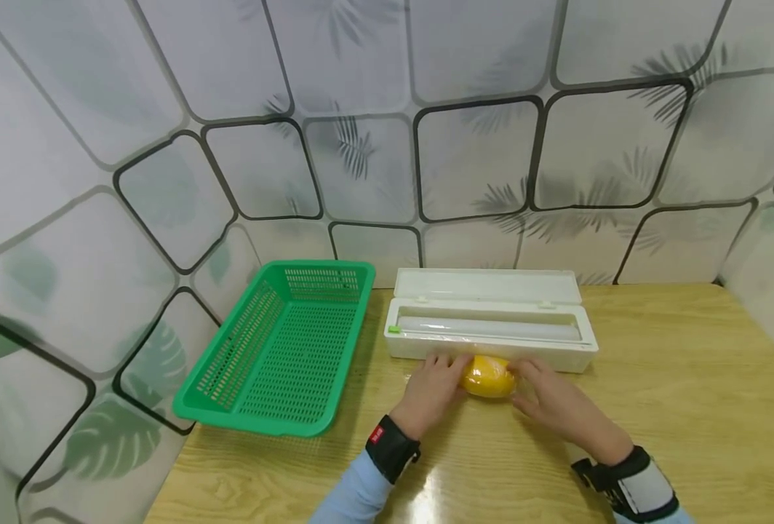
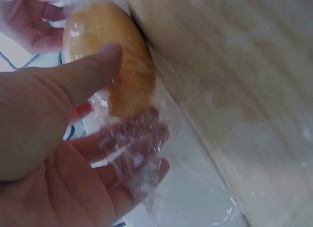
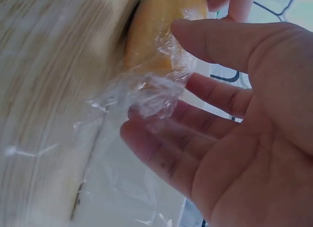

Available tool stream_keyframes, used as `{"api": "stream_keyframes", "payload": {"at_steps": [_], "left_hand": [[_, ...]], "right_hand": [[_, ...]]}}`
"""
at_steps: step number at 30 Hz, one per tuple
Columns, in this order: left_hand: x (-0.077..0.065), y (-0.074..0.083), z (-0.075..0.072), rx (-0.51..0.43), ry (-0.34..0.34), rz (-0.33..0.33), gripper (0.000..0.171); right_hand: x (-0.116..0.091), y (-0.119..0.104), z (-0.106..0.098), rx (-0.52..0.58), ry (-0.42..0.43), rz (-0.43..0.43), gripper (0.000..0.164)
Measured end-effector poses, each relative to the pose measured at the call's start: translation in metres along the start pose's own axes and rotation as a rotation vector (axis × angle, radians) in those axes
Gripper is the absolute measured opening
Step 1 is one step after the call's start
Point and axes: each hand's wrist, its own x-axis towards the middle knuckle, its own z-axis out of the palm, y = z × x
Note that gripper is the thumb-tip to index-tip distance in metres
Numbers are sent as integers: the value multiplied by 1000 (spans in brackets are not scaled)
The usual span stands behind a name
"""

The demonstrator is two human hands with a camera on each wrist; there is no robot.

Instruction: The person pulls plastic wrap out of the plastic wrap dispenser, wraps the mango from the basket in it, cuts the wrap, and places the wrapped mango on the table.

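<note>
A yellow oval fruit point(image 1: 488, 376), which looks wrapped in clear cling film, is held between the two hands just in front of the white film box. On its left end, the left hand point(image 1: 431, 389) grips it, thumb laid on the fruit and fingers behind the loose film. The right hand point(image 1: 551, 399) holds the other end, its thumb against the fruit. Crumpled cling film point(image 2: 139, 156) bunches over the left fingers, and more film point(image 3: 159, 95) gathers at the right fingertips. The white cling film box point(image 1: 492, 349) has its lid up and a film roll point(image 1: 488, 327) inside.
A green perforated plastic basket point(image 1: 344, 364) stands to the left on the wooden table point(image 1: 681, 407). Behind the table rises a wall point(image 1: 479, 160) with a leaf and rounded-line pattern. The film box's raised lid point(image 1: 488, 285) stands close to that wall.
</note>
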Motion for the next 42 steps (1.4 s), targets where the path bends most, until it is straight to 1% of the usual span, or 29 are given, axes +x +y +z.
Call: {"api": "stream_keyframes", "payload": {"at_steps": [3, 7, 10, 16, 20, 27, 36, 42], "left_hand": [[-1, -3, -2, -27, -44, 16, 55], [1, -5, -6, -57, -88, 46, 54], [2, -7, -9, -76, -106, 54, 54], [2, -7, -8, -78, -123, 41, 53], [2, -7, -7, -92, -120, 38, 54], [1, -6, -7, -102, -121, 35, 55], [-2, -3, -7, -36, -87, 36, 54], [-2, 0, -10, 14, -64, 24, 46]], "right_hand": [[-1, -2, 1, -28, -12, 8, 42], [-1, -4, 0, -50, 3, -1, 43], [0, -5, -1, -50, 7, 5, 45], [1, -5, 1, -44, 23, 8, 45], [2, -4, 1, -27, 30, 18, 43], [2, -2, 1, -15, 32, 10, 41], [1, -2, 1, -45, 35, -13, 42], [-1, -2, -2, -37, 57, -43, 39]]}}
